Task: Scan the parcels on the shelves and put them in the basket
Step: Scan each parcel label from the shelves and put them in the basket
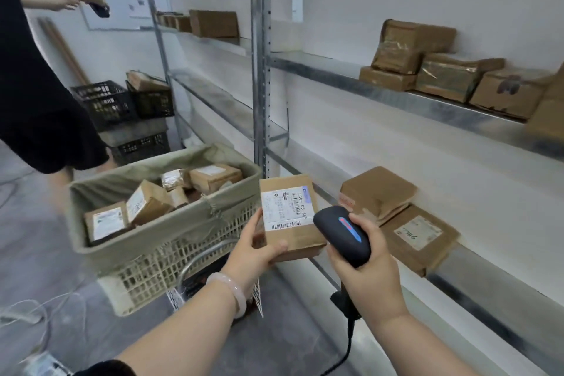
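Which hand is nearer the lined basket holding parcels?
Left. The left hand, gripping a labelled parcel, sits just beside the basket at its near right corner; the right hand, gripping the scanner, is farther right, toward the shelf.

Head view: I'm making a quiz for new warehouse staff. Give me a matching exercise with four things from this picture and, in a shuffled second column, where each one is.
Things:
1. labelled parcel
2. scanner
3. basket
4. black crates

Places:
a. gripped in the right hand
b. stacked at the far end of the shelves
c. held in the left hand
d. cloth-lined, beside the shelves

Pairs: 1-c, 2-a, 3-d, 4-b.
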`<state>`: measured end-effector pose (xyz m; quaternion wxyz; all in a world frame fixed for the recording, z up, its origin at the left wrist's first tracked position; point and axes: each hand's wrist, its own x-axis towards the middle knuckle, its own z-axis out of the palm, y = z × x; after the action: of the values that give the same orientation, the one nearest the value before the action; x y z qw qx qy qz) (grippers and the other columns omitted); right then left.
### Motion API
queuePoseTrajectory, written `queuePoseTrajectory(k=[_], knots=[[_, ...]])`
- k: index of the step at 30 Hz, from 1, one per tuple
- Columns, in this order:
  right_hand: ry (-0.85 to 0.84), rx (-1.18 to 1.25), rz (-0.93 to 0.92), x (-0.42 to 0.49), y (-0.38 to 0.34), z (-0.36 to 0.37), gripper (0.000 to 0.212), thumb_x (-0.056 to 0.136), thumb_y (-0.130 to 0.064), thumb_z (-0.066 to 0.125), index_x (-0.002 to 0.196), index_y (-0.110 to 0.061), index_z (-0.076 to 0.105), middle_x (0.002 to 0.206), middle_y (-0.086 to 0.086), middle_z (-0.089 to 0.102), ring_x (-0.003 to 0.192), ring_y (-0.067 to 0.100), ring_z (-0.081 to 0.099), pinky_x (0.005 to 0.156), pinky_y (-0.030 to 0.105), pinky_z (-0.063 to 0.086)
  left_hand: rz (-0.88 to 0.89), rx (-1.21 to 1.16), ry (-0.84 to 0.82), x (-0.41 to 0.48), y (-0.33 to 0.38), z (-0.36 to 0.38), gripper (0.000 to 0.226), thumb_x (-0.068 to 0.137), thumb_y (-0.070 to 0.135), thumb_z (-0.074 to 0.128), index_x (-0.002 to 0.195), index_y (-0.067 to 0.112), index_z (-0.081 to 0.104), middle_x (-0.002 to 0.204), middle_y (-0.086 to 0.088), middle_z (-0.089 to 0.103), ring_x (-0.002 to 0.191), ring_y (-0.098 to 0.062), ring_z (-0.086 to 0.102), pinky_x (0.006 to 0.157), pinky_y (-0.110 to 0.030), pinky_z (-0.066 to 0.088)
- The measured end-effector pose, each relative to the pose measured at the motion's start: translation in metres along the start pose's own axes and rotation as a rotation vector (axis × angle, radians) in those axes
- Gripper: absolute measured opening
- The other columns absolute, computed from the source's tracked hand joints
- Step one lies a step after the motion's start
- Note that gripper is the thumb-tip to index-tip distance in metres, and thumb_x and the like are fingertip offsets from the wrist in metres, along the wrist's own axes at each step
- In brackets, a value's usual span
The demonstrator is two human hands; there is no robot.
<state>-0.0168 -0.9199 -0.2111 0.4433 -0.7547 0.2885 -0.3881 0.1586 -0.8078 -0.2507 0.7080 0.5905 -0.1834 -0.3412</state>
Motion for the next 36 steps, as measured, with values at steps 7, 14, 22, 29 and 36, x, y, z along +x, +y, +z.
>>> queuePoseTrajectory(k=[7,14,22,29,36], knots=[[-0.179,-0.15,-0.077,0.017,-0.034,0.078,0.057,0.074,-0.029,0.081,0.117,-0.051,0.049,0.104,-0.029,0.065,0.093,-0.004,0.062,0.076,0.01,0.047,0.059,0.071,0.126,0.032,0.028,-0.076,0.092,0.059,0.027,0.085,0.137,0.052,0.042,0.129,0.001,0.062,0.121,-0.017,0.061,0.103,-0.05,0.05],[-0.271,-0.261,-0.114,0.026,-0.065,0.143,0.056,0.074,-0.041,0.075,0.118,-0.052,0.044,0.101,-0.041,0.057,0.089,-0.006,0.061,0.075,0.022,0.052,0.087,0.109,0.153,0.063,0.042,-0.142,0.086,0.082,0.002,0.077,0.147,0.041,0.035,0.127,0.005,0.058,0.111,-0.002,0.058,0.086,-0.025,0.053],[-0.304,-0.325,-0.064,0.032,-0.093,0.183,0.051,0.073,-0.047,0.073,0.112,-0.055,0.041,0.101,-0.043,0.054,0.088,-0.006,0.059,0.075,0.023,0.052,0.061,0.064,0.182,0.085,0.045,-0.193,0.085,0.083,0.002,0.075,0.145,0.042,0.033,0.12,0.009,0.059,0.109,-0.007,0.059,0.089,-0.032,0.054],[-0.328,-0.366,-0.029,0.035,-0.107,0.204,0.048,0.073,-0.049,0.073,0.112,-0.051,0.044,0.097,-0.04,0.058,0.086,-0.009,0.058,0.071,0.017,0.05,0.028,0.034,0.169,0.101,0.047,-0.221,0.087,0.086,-0.001,0.071,0.147,0.044,0.03,0.128,0.003,0.052,0.106,-0.004,0.055,0.069,-0.02,0.049],[-0.339,-0.368,-0.015,0.045,-0.108,0.23,0.049,0.075,-0.049,0.072,0.113,-0.053,0.043,0.095,-0.036,0.06,0.087,-0.011,0.057,0.071,0.016,0.049,0.008,0.008,0.175,0.116,0.042,-0.245,0.086,0.084,-0.001,0.073,0.144,0.046,0.033,0.123,0.007,0.056,0.113,-0.008,0.056,0.079,-0.024,0.049]])
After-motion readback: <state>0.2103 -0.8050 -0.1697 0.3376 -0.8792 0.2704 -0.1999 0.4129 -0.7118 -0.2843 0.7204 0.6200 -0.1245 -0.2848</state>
